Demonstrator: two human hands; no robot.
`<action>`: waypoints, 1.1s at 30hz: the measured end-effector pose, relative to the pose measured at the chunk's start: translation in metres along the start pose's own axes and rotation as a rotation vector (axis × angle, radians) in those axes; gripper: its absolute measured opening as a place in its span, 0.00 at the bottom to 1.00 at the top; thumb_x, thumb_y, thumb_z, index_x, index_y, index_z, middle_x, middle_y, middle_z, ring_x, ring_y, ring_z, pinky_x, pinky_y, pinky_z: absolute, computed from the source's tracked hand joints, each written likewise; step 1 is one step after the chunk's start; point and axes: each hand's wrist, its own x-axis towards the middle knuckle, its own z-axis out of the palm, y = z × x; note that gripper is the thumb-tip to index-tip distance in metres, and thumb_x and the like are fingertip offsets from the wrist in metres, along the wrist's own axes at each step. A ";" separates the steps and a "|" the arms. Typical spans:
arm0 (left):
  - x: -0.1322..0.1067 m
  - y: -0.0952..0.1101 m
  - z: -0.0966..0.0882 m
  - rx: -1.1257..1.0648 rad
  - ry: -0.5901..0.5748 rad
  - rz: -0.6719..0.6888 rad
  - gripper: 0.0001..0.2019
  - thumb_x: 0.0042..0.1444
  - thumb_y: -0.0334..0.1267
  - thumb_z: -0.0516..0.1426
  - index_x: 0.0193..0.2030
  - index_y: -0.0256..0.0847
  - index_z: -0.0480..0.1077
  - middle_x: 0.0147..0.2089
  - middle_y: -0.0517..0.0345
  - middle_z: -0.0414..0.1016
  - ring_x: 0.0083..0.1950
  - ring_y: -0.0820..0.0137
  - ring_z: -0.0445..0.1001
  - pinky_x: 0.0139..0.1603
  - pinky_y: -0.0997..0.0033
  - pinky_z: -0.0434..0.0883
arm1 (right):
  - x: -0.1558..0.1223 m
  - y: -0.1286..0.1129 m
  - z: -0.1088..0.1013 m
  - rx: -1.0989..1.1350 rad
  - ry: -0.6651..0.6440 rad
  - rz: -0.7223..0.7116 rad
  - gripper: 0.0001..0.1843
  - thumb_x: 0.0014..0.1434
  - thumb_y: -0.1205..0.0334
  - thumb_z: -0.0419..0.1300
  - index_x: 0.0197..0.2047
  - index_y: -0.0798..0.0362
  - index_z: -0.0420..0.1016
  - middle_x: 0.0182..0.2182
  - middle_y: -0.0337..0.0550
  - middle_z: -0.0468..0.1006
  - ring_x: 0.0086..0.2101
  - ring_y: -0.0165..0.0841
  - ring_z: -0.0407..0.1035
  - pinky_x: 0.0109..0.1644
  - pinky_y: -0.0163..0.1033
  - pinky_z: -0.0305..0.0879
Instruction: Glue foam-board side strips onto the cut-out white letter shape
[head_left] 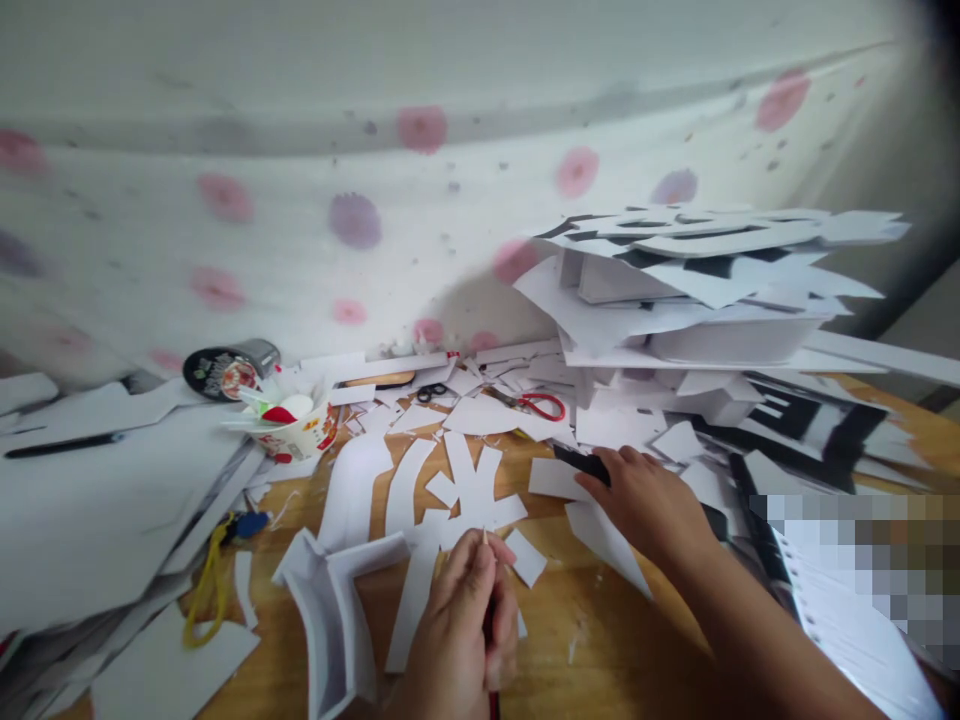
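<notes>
From where I stand, the left hand (469,610) has its fingers curled round a pencil (485,537), the pale tip poking up between thumb and forefinger near the table's front edge. The right hand (649,490) reaches further out, its fingers closed on a slim black tool (583,463); I can't make out what kind. That tool lies across a white piece (550,478) on the wooden table (592,660).

Just beyond the left hand sit cut white shapes (469,465), and to its left stands a hollow white form (337,620). A yellow loop (204,600) lies further left. Behind, among scraps, are red-handled scissors (543,405), a paper tub (300,437) with spoons in it, and a dark cup (232,369) tipped on its side. At the right rises a tall stack of white forms (705,290), before a spotted curtain (300,230).
</notes>
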 end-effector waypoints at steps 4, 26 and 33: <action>-0.003 0.010 0.001 -0.072 -0.044 -0.020 0.22 0.53 0.58 0.62 0.40 0.40 0.67 0.19 0.70 0.59 0.15 0.84 0.46 0.15 0.82 0.47 | -0.006 -0.013 0.001 0.109 0.031 -0.059 0.20 0.67 0.51 0.53 0.54 0.55 0.72 0.42 0.53 0.80 0.42 0.48 0.75 0.39 0.46 0.67; -0.004 0.011 0.005 -0.017 -0.050 0.028 0.13 0.56 0.45 0.60 0.38 0.38 0.63 0.26 0.64 0.71 0.16 0.84 0.56 0.18 0.81 0.50 | -0.042 -0.042 -0.023 0.577 -0.016 -0.430 0.27 0.65 0.38 0.48 0.37 0.53 0.74 0.30 0.44 0.76 0.31 0.37 0.69 0.34 0.38 0.55; -0.005 0.010 0.004 0.057 -0.043 0.057 0.11 0.58 0.43 0.57 0.40 0.38 0.65 0.26 0.64 0.71 0.17 0.84 0.56 0.18 0.80 0.51 | -0.042 -0.040 -0.026 0.562 -0.015 -0.470 0.26 0.66 0.39 0.48 0.40 0.53 0.74 0.31 0.44 0.76 0.31 0.37 0.69 0.34 0.38 0.53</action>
